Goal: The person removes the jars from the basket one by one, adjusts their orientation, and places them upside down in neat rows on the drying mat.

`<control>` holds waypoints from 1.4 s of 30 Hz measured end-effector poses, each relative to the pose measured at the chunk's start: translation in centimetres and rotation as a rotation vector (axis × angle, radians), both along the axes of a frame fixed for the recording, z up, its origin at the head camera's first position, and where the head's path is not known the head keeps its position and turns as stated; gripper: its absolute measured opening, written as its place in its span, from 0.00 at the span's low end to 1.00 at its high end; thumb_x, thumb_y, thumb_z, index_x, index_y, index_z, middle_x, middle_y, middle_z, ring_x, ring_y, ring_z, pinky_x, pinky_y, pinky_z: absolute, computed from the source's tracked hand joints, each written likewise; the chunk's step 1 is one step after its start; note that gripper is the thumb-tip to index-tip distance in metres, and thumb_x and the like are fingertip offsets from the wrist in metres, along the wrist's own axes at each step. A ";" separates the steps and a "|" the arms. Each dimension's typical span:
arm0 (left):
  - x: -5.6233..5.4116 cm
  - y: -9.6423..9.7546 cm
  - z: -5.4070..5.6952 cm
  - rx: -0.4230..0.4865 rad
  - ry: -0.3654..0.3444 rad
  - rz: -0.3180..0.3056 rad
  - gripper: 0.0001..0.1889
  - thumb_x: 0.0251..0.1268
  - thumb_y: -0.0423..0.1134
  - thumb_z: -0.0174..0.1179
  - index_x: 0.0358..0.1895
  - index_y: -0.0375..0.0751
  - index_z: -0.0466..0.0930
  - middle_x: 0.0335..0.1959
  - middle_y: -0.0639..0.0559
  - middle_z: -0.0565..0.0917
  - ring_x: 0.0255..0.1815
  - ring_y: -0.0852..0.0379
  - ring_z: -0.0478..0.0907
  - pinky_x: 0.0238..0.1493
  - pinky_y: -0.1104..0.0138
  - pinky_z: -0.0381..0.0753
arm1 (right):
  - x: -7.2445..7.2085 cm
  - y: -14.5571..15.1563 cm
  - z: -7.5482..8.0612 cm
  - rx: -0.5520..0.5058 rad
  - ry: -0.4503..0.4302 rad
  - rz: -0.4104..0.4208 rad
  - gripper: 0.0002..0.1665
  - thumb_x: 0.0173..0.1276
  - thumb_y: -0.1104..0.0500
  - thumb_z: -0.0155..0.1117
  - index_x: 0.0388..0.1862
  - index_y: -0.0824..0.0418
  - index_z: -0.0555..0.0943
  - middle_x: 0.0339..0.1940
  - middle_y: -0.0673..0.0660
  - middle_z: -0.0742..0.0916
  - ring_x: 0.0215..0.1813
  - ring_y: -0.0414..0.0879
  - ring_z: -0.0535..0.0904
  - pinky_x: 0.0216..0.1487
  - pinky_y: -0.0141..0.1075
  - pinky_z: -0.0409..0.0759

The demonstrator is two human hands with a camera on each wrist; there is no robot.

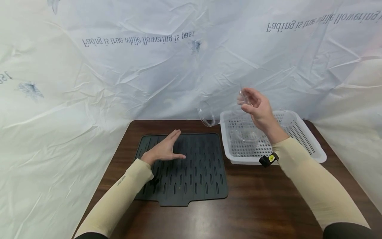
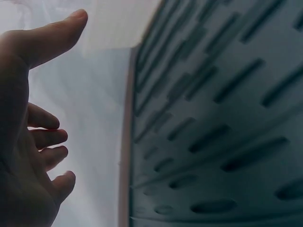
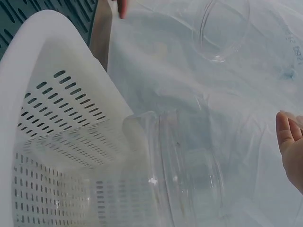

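My right hand (image 1: 258, 108), raised above the white basket (image 1: 320, 156), grips one end of a clear round plastic container (image 1: 209, 123). The container lies sideways in the air with its wide ringed rim toward the left; its see-through body is faint against the sheet. In the right wrist view the same rim (image 3: 218, 59) shows beyond the basket. More clear containers (image 1: 247, 135) sit in the basket below. Over the dark drying mat (image 1: 206, 191), my left hand (image 1: 163, 148) is held with fingers extended and thumb apart, nothing between them.
A brown wooden table (image 1: 247, 205) carries the mat on the left and the perforated basket on the right. Behind and around it hangs a pale wrinkled sheet (image 1: 155, 73) with printed lettering, close to the table's back edge.
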State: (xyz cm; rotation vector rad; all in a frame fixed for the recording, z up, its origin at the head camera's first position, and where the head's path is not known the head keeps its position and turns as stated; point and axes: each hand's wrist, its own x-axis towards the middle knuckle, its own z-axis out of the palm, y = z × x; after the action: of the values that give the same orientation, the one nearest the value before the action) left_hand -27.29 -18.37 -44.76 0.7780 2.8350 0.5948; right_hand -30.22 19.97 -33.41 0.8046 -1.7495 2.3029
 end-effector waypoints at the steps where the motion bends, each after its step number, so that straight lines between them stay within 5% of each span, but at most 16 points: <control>1: 0.0 -0.2 -0.3 -0.019 0.001 -0.002 0.60 0.53 0.68 0.65 0.80 0.43 0.39 0.81 0.47 0.40 0.81 0.48 0.37 0.74 0.46 0.56 | 0.0 -0.1 0.1 0.015 -0.003 -0.003 0.39 0.60 0.69 0.70 0.69 0.72 0.65 0.56 0.59 0.76 0.55 0.48 0.77 0.54 0.30 0.81; 10: 0.6 -1.4 -2.0 -0.153 0.025 -0.015 0.61 0.53 0.68 0.65 0.78 0.35 0.43 0.80 0.40 0.44 0.81 0.43 0.39 0.77 0.47 0.49 | -0.1 -0.9 1.1 0.219 -0.071 -0.073 0.44 0.60 0.72 0.67 0.74 0.71 0.59 0.64 0.57 0.71 0.62 0.42 0.69 0.51 0.23 0.77; 18: 1.1 -1.9 -3.6 -0.216 0.025 -0.013 0.61 0.52 0.69 0.65 0.78 0.34 0.45 0.79 0.38 0.46 0.80 0.43 0.41 0.77 0.48 0.51 | -1.0 -1.6 1.2 0.438 -0.075 -0.124 0.48 0.59 0.68 0.71 0.75 0.66 0.59 0.73 0.68 0.64 0.69 0.55 0.66 0.51 0.21 0.76; 29: 1.7 -2.4 -4.2 -0.287 -0.014 0.002 0.60 0.51 0.70 0.64 0.78 0.35 0.47 0.79 0.39 0.47 0.80 0.41 0.42 0.76 0.47 0.52 | -2.0 -3.7 0.5 0.766 -0.055 -0.189 0.56 0.51 0.47 0.80 0.75 0.59 0.62 0.68 0.61 0.72 0.66 0.56 0.71 0.59 0.49 0.76; 42: 1.8 -2.9 -5.3 -0.260 -0.044 -0.012 0.58 0.54 0.70 0.62 0.78 0.37 0.48 0.80 0.40 0.45 0.80 0.43 0.42 0.77 0.48 0.51 | -2.9 -5.7 -0.9 0.953 0.017 -0.175 0.58 0.49 0.45 0.80 0.72 0.67 0.63 0.65 0.65 0.74 0.62 0.59 0.73 0.60 0.51 0.76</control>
State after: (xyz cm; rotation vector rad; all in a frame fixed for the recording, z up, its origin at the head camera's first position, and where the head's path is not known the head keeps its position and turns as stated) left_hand -25.50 -21.31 -50.04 0.7240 2.7871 0.2299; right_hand -33.09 14.31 -34.33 0.7062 -2.7715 1.2579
